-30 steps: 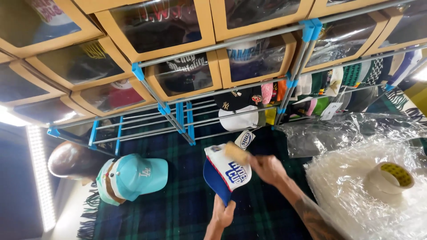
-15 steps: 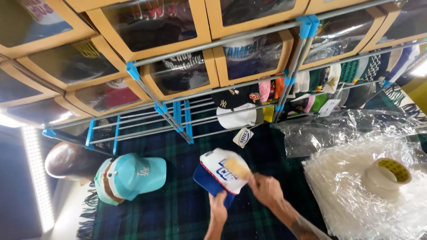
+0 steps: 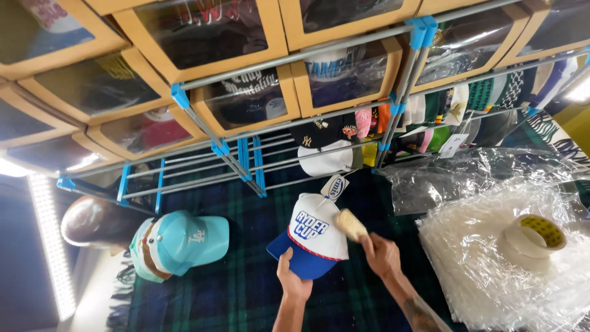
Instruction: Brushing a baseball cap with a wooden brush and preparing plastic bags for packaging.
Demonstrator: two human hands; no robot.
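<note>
Since the earlier frames, the cap [image 3: 316, 237] had come down a little toward the person and turned, so its white crown faced the camera and the blue brim pointed lower left. The brush hand had also shifted from the crown's far side to its right edge.

Left hand [image 3: 294, 280] gripped the blue brim from below, fingers curled around its edge; this propped the cap up off the plaid cloth [image 3: 246, 295] and kept the crown presented to the other hand. Right hand [image 3: 382, 255] was closed around a small tan brush [image 3: 351, 224], its head pressed against the right side of the white crown. Held that way, the cap was steadied against the brush's push.

A paper tag [image 3: 335, 186] hung from the top of the cap, lying toward the shelf. A teal cap [image 3: 181, 243] lay on the cloth well to the left, beside a brown rounded object [image 3: 92, 221], out of the working area. To the right, a stack of clear plastic bags [image 3: 491, 258] carried a roll of tape [image 3: 533, 237] on top, near the right hand. Behind, a metal rack [image 3: 246, 160] with blue joints held windowed cardboard boxes [image 3: 203, 31] with caps inside, and loose caps were lined up on the lowest shelf.
</note>
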